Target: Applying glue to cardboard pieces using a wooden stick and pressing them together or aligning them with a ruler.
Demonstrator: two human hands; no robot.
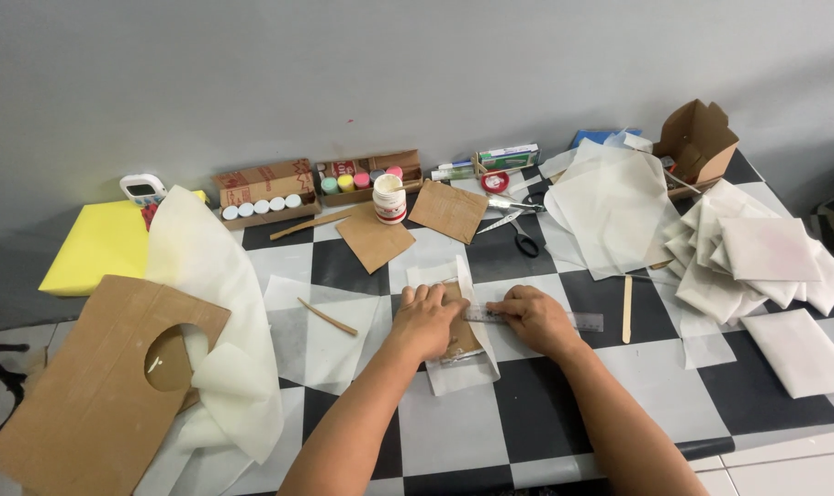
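My left hand point(428, 319) lies flat, fingers together, on a small brown cardboard piece point(463, 341) that rests on a sheet of white translucent paper point(454, 369). My right hand point(534, 315) presses down on a clear plastic ruler point(584, 321) laid across the paper, just right of my left hand. Both hands sit at the middle of the black-and-white checkered table point(518, 261).
Nearby lie wooden sticks point(326, 316) point(627, 308), two cardboard squares point(375, 242), a white glue jar point(389, 198), scissors point(524, 241), boxes of paint pots point(262, 206), a stack of folded white packets point(757, 262), a large cardboard with a round hole point(95, 386) and yellow foam point(100, 246).
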